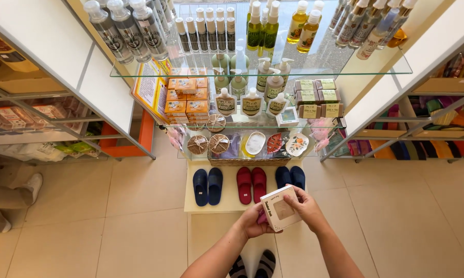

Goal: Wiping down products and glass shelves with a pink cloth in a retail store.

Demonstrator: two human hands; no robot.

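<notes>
A small white cardboard box with a square window on its face is held in front of me, low in the head view. My left hand cups it from below and behind. My right hand grips its right edge, fingers over the top corner. Just beyond the box stands a low cream shelf with three pairs of slippers: dark blue, red and navy.
Glass shelves ahead carry pump bottles, spray bottles, orange boxes, green-labelled boxes and small dishes. Racks stand at both sides. A person's legs and white shoes show at the left edge. My striped socks rest on the tiled floor.
</notes>
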